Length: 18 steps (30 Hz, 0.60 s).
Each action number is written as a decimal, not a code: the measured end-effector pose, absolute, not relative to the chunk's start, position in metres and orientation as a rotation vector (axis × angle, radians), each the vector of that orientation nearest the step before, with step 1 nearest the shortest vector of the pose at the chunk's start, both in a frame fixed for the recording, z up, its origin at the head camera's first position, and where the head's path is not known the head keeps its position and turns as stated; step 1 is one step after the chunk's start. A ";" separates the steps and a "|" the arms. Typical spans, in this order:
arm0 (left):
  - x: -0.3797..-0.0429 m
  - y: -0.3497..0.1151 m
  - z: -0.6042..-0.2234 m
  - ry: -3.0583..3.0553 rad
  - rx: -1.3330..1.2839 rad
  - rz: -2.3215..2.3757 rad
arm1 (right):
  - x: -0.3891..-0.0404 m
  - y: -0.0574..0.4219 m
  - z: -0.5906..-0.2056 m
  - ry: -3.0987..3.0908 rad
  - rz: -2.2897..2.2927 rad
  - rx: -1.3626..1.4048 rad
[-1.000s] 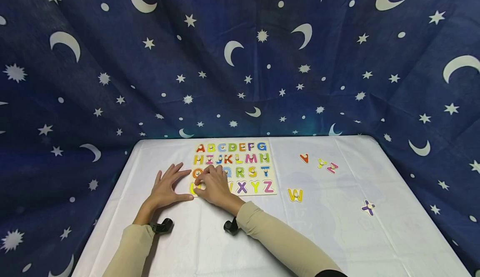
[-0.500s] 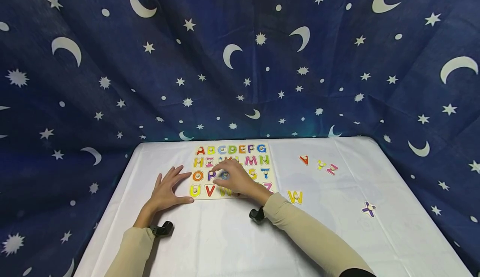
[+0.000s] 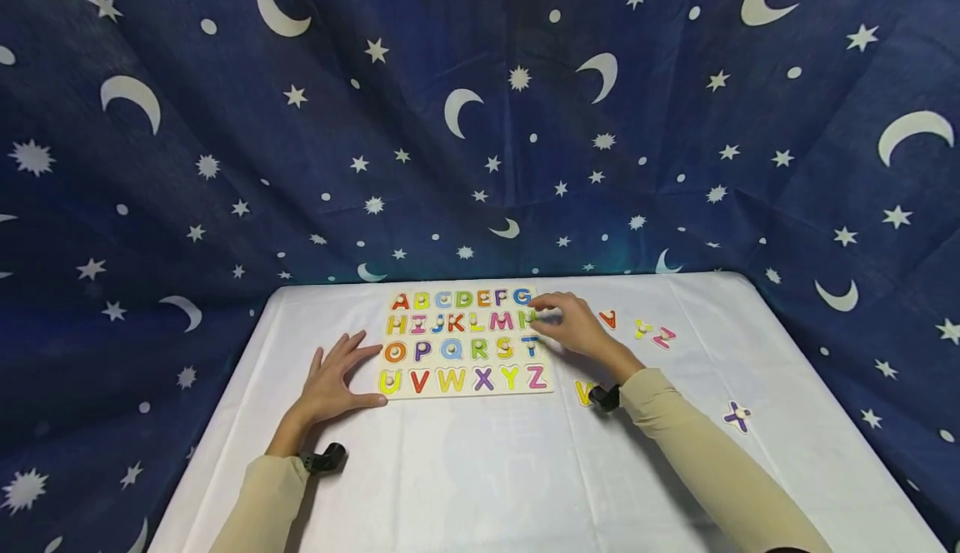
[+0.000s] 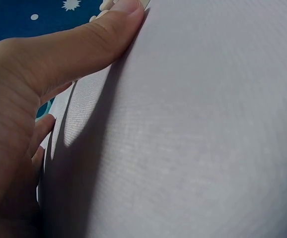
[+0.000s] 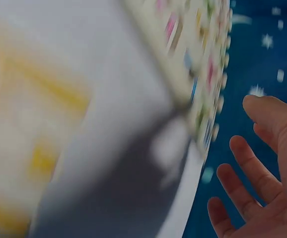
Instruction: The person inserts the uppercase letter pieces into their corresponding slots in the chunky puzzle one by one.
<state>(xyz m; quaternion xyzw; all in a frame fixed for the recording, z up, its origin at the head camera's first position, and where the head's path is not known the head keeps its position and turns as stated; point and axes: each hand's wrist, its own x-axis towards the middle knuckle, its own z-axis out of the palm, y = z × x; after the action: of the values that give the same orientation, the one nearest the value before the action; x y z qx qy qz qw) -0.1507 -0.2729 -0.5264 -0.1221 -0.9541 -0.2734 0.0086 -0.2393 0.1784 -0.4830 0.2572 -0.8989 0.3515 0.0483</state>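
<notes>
A wooden alphabet puzzle board (image 3: 450, 391) lies on the table, with knobbed letters in its upper three rows. In the bottom row a yellow U (image 3: 390, 381) has a knob, while V through Z appear flat and knobless. My left hand (image 3: 333, 382) spreads at the board's left side, index fingertip and thumb (image 4: 99, 42) right at its edge. Over the board's right edge hovers my right hand (image 3: 573, 326), fingers loosely bent and apart, with nothing between them. Nearby lie a red V piece (image 3: 608, 320), a yellow Y piece (image 3: 642, 329) and a pink Z piece (image 3: 663, 337).
A yellow W piece (image 3: 583, 392) lies right of the board, partly hidden by the right wrist camera (image 3: 604, 397). Further right is a purple X piece (image 3: 737, 416). A dark blue curtain (image 3: 480, 120) with moons and stars hangs behind the white-covered table (image 3: 480, 486).
My right hand has moved from the board's lower left, by the U, across the letters to its right edge. The left hand has stayed in place.
</notes>
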 end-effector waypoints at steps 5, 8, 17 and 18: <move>-0.150 -0.274 -0.527 -2.986 -0.386 -0.842 | -0.247 0.225 -0.490 -2.734 1.022 0.632; -0.150 -0.274 -0.527 -2.983 -0.387 -0.844 | -0.251 0.248 -0.492 -2.777 1.003 0.529; -0.151 -0.275 -0.528 -2.984 -0.392 -0.833 | -0.254 0.293 -0.497 -2.934 0.944 0.362; -0.151 -0.275 -0.528 -2.983 -0.393 -0.833 | -0.254 0.295 -0.496 -2.944 0.951 0.358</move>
<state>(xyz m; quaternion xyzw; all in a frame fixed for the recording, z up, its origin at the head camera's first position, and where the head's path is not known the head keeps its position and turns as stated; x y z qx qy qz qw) -0.1506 -0.2748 -0.5279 -0.1258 -0.9554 -0.2668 0.0098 -0.2538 0.2955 -0.4964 0.1149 -0.9451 0.3055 0.0138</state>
